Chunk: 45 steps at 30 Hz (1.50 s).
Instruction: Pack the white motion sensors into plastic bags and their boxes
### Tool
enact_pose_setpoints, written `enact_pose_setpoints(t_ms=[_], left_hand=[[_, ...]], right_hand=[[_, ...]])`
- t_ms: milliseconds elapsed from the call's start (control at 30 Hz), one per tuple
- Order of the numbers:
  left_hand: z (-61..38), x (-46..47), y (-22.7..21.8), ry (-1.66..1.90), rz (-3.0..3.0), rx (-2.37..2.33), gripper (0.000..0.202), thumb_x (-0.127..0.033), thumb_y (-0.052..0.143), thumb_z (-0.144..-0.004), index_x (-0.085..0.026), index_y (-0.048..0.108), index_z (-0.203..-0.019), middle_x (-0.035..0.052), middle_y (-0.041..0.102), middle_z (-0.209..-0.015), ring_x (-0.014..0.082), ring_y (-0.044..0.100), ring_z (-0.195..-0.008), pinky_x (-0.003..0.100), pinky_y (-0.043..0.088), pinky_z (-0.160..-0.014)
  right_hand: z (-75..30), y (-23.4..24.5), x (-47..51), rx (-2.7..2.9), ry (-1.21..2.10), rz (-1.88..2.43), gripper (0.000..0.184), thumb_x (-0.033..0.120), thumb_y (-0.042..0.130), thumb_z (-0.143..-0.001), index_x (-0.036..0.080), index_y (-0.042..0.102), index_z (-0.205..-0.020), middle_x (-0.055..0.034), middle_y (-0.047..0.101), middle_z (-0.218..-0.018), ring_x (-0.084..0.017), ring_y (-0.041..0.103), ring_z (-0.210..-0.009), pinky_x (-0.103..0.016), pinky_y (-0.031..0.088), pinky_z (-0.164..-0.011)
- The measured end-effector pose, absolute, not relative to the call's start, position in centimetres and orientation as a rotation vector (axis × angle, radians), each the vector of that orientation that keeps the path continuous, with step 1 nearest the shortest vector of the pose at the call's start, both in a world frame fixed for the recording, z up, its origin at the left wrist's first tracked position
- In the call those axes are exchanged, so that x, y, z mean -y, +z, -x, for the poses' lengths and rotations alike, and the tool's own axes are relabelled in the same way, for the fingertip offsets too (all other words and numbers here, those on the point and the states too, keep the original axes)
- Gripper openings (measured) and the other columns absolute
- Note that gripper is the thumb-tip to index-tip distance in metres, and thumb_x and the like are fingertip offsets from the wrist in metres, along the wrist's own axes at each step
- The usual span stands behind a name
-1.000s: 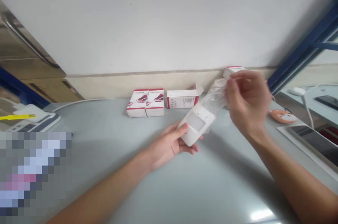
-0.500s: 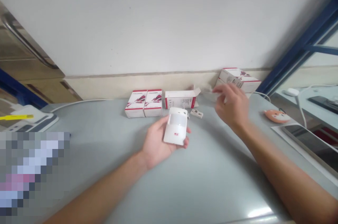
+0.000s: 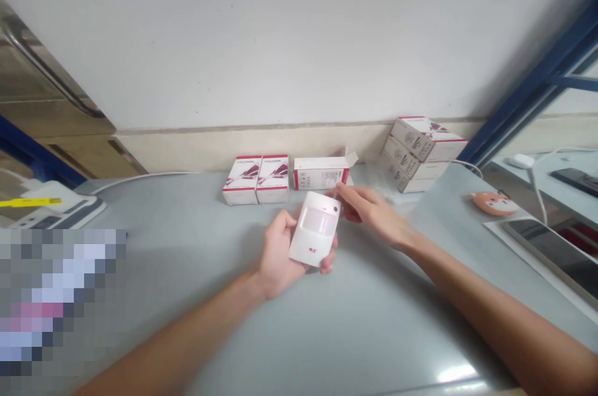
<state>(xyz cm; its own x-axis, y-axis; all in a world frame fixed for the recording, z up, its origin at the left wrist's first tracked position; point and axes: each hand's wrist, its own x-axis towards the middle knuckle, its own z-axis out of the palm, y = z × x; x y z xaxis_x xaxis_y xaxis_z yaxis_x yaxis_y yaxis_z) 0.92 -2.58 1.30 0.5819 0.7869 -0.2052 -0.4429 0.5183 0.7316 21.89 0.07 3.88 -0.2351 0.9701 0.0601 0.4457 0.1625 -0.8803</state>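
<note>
My left hand is wrapped round a white motion detector, held tilted above the table with its lens window and red logo facing up. My right hand is just past the detector's upper right corner, its fingers bent together. What those fingers hold, if anything, is hidden, and I cannot tell whether they touch the detector. Behind them lies a white and red box on its side, its end flap raised.
Two closed boxes stand side by side at the back. On the right are stacked boxes, clear plastic wrapping, an orange animal-shaped item and a phone. A white device with a yellow strip sits left.
My right hand has moved left from the plastic near the stacked boxes to the detector's upper corner. The small white bracket there is now hidden. The detector has tilted slightly clockwise.
</note>
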Motion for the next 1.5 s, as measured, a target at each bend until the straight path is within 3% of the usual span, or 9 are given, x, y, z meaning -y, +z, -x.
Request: enact_pose_setpoints(t_ms=[167,433,667,867,1167,1367,1500], left_hand=[[-0.8,2.7,1.5,0.763,-0.736,-0.586,0.043,-0.039,0.04,-0.087,-0.012,0.063,-0.112,0.0134,0.069,-0.082,0.0236,0.058,-0.058,0.039,0.044,-0.063],[-0.1,1.7,1.4,0.479,-0.75,-0.511,0.041,-0.046,0.04,-0.087,-0.013,0.062,-0.1,0.0121,0.066,-0.078,0.022,0.055,-0.055,0.035,0.04,-0.058],[0.2,1.7,1.5,0.237,-0.685,-0.419,0.04,-0.051,0.044,-0.081,-0.016,0.062,-0.091,0.0093,0.062,-0.076,0.0196,0.051,-0.052,0.034,0.035,-0.054],[0.2,2.0,2.0,0.216,-0.678,-0.409,0.039,-0.052,0.045,-0.081,-0.018,0.06,-0.093,0.0084,0.062,-0.074,0.0189,0.05,-0.05,0.032,0.033,-0.054],[0.1,1.7,0.7,0.136,-0.727,-0.396,0.047,-0.054,0.043,-0.081,-0.015,0.065,-0.097,0.0101,0.065,-0.076,0.0228,0.057,-0.052,0.034,0.038,-0.054],[0.1,1.8,0.0,0.218,-0.743,-0.375,0.05,-0.051,0.042,-0.085,-0.012,0.066,-0.102,0.0125,0.068,-0.081,0.0243,0.061,-0.055,0.036,0.042,-0.057],[-0.2,2.1,-0.3,0.282,-0.735,-0.327,0.051,-0.049,0.038,-0.088,-0.01,0.065,-0.106,0.0148,0.07,-0.083,0.0252,0.063,-0.056,0.036,0.043,-0.058]], right_hand=[[-20.6,3.9,0.5,1.554,1.203,1.257,0.043,0.056,0.058,-0.099,0.022,0.073,-0.078,0.0036,0.041,-0.063,-0.014,0.034,-0.061,-0.032,0.029,-0.061],[-24.7,4.6,-2.5,1.036,0.919,1.053,0.042,0.063,0.076,-0.088,0.022,0.078,-0.096,0.0063,0.033,-0.064,-0.011,0.025,-0.053,-0.029,0.021,-0.048],[-28.0,6.2,-4.0,1.023,0.637,0.906,0.045,0.07,0.067,-0.093,0.026,0.073,-0.093,0.0073,0.027,-0.063,-0.01,0.021,-0.048,-0.03,0.018,-0.045],[-28.5,6.8,-4.0,1.026,0.606,0.88,0.045,0.07,0.068,-0.091,0.026,0.069,-0.088,0.0069,0.028,-0.064,-0.011,0.021,-0.049,-0.03,0.016,-0.047],[-33.8,6.6,-5.4,0.951,0.483,0.862,0.048,0.075,0.057,-0.095,0.029,0.063,-0.085,0.0062,0.029,-0.064,-0.014,0.023,-0.048,-0.034,0.019,-0.048],[-31.9,6.4,-5.1,0.873,0.637,0.826,0.048,0.073,0.067,-0.092,0.026,0.067,-0.092,0.0076,0.034,-0.064,-0.01,0.025,-0.045,-0.031,0.019,-0.044],[-30.4,6.3,-4.7,0.806,0.676,0.822,0.049,0.069,0.081,-0.082,0.026,0.065,-0.097,0.0059,0.053,-0.071,-0.008,0.038,-0.048,-0.027,0.027,-0.043]])
